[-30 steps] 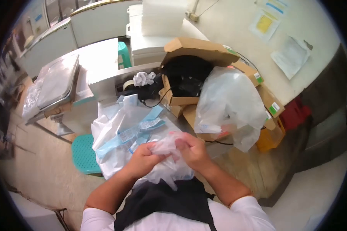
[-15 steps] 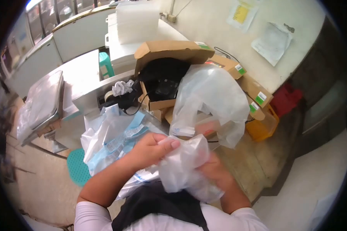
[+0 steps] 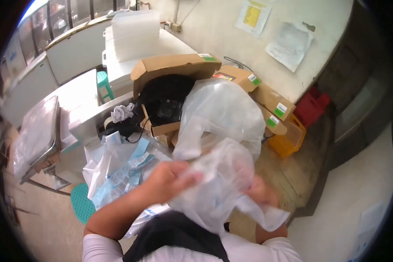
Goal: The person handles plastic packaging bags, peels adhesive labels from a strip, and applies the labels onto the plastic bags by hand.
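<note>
A translucent plastic bag (image 3: pixel 218 192), cloudy, wrinkled and blurred, spans the air before the dark apron (image 3: pixel 174 238), a loose flap drooping past its right side. The person's left hand (image 3: pixel 172 180) is closed on one side; the right hand (image 3: pixel 261 191), partly veiled by film, on the other. Beyond the right hand, bare floor (image 3: pixel 288 185) leaves room. A bigger clear bag (image 3: pixel 225 107) crowds the far side, white-and-blue packaging (image 3: pixel 122 174) the left, its outer edge meeting a green stool (image 3: pixel 82 204).

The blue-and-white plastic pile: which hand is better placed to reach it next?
Probably the left hand: nearer the pile; the right hand is farther across, partly behind the held bag.
</note>
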`<state>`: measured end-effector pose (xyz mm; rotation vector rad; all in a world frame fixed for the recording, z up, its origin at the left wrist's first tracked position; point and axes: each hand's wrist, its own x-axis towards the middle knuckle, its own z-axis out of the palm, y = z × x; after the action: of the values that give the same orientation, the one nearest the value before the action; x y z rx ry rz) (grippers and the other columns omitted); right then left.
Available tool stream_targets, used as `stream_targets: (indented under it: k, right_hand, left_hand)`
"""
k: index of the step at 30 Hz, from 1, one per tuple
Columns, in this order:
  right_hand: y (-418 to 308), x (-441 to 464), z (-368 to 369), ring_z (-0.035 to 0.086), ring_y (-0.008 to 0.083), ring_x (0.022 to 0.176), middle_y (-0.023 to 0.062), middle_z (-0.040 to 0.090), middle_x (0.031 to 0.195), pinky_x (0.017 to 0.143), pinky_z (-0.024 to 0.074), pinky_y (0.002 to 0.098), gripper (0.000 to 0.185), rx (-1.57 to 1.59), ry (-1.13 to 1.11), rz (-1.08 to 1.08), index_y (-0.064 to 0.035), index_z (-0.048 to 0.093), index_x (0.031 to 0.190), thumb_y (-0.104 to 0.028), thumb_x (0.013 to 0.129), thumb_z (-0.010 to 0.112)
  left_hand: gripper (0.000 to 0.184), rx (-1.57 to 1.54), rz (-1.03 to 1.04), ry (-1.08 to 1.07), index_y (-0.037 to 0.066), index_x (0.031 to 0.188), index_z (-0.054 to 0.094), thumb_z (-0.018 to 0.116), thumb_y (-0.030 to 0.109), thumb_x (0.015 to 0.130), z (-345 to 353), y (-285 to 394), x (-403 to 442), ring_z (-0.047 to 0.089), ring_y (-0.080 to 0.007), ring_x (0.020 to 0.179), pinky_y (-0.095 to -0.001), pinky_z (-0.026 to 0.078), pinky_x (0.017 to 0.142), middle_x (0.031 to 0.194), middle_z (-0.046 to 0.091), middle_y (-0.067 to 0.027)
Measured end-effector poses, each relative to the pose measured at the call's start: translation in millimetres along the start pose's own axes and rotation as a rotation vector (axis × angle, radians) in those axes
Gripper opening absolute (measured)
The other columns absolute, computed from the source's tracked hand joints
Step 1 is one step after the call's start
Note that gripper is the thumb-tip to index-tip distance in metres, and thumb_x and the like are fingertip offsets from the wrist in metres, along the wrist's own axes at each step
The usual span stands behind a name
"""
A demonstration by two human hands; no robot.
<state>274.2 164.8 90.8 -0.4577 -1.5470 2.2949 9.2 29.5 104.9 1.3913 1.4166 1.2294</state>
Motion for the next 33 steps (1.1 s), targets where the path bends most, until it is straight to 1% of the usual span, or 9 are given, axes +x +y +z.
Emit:
stream_targets:
  k: [2, 6, 10, 13, 15, 18, 20, 25, 33]
  right_hand:
    - [-1, 5, 1, 0.061, 0.0204, 0.119, 0.0079, 0.062, 0.131, 0.101, 0.0487, 0.036, 0.053, -0.136, -0.074, 0.069, -0.002, 0.052, 0.141, -0.012, 0.092, 0.069]
    - [7, 23, -26, 0.055, 0.0214, 0.127, 0.0089, 0.056, 0.138, 0.108, 0.0438, 0.0366, 0.058, -0.129, 0.133, 0.006, -0.0057, 0.043, 0.148, -0.021, 0.097, 0.066]
    - [15, 55, -47, 0.054, 0.0222, 0.128, 0.0099, 0.055, 0.14, 0.11, 0.0435, 0.0354, 0.055, -0.405, 0.133, -0.287, -0.0079, 0.043, 0.149, -0.019, 0.099, 0.063]
    - [4, 88, -34, 0.06, 0.0244, 0.118, 0.0091, 0.059, 0.135, 0.1, 0.0498, 0.0378, 0.047, -0.067, 0.374, -0.442, -0.0048, 0.053, 0.141, -0.012, 0.096, 0.064]
    - [-9, 113, -12, 0.062, 0.0334, 0.114, 0.0141, 0.063, 0.128, 0.101, 0.0484, 0.0463, 0.044, -0.067, 0.738, -0.476, -0.0023, 0.058, 0.135, -0.014, 0.093, 0.065]
    - [-5, 133, -8, 0.061, 0.0409, 0.115, 0.0206, 0.065, 0.125, 0.104, 0.0442, 0.0511, 0.045, -1.36, 0.701, -0.319, -0.0041, 0.061, 0.132, -0.02, 0.09, 0.065]
    - [-4, 168, -33, 0.059, 0.0438, 0.116, 0.0241, 0.064, 0.123, 0.104, 0.044, 0.052, 0.046, -2.021, 0.266, -0.52, -0.0062, 0.059, 0.132, -0.025, 0.09, 0.064]
    - [-27, 228, -71, 0.06, 0.0438, 0.113, 0.0239, 0.065, 0.12, 0.101, 0.0457, 0.0518, 0.045, -2.198, 0.312, -0.171, -0.0061, 0.059, 0.132, -0.025, 0.091, 0.062]
    - [-48, 191, -64, 0.062, 0.0438, 0.107, 0.0237, 0.067, 0.115, 0.096, 0.0482, 0.0516, 0.043, -2.137, 0.331, -0.006, -0.006, 0.057, 0.131, -0.026, 0.093, 0.06]
  left_hand:
    - [0.035, 0.35, 0.233, -0.082, 0.004, 0.091, 0.072, 0.081, 0.037, 0.082, 6, 18, -2, 0.067, -0.0255, 0.072, -0.0366, 0.052, 0.066, 0.078, 0.068, -0.0128]
    - [0.042, 0.372, 0.706, 0.605, 0.005, 0.102, 0.07, 0.085, 0.035, 0.077, -8, 39, 16, 0.067, -0.0318, 0.081, -0.0378, 0.052, 0.075, 0.092, 0.071, -0.0124]
    - [0.039, 0.802, 0.434, 0.432, 0.001, 0.11, 0.067, 0.081, 0.027, 0.084, -26, -7, 38, 0.066, -0.0201, 0.09, -0.0321, 0.05, 0.084, 0.097, 0.069, -0.0093]
    - [0.024, 0.225, 0.054, 0.247, 0.001, 0.11, 0.063, 0.071, 0.018, 0.095, -13, -8, 42, 0.064, -0.0135, 0.095, -0.0283, 0.048, 0.088, 0.101, 0.067, -0.008]
    - [0.016, -0.055, 0.299, 0.283, 0.001, 0.111, 0.062, 0.064, 0.011, 0.099, 1, -6, 55, 0.064, -0.0121, 0.093, -0.0274, 0.049, 0.085, 0.099, 0.067, -0.0068]
    - [0.012, -0.445, 0.443, 0.322, 0.001, 0.111, 0.061, 0.054, 0.01, 0.105, 17, 16, 75, 0.064, -0.0114, 0.089, -0.0265, 0.053, 0.079, 0.097, 0.066, -0.0039]
    - [0.015, -0.608, 0.367, 0.296, 0.001, 0.113, 0.06, 0.054, 0.012, 0.106, 16, 39, 76, 0.064, -0.0107, 0.089, -0.0258, 0.054, 0.076, 0.097, 0.066, -0.0039]
    - [0.022, -0.515, 0.181, -0.007, 0.0, 0.123, 0.06, 0.057, 0.006, 0.102, 35, 48, 70, 0.064, -0.0099, 0.093, -0.0252, 0.053, 0.081, 0.104, 0.065, -0.0035]
    - [0.03, -0.222, 0.254, 0.216, 0.0, 0.119, 0.063, 0.068, 0.0, 0.089, -3, -4, 97, 0.063, -0.0082, 0.096, -0.0255, 0.052, 0.084, 0.104, 0.067, -0.0016]
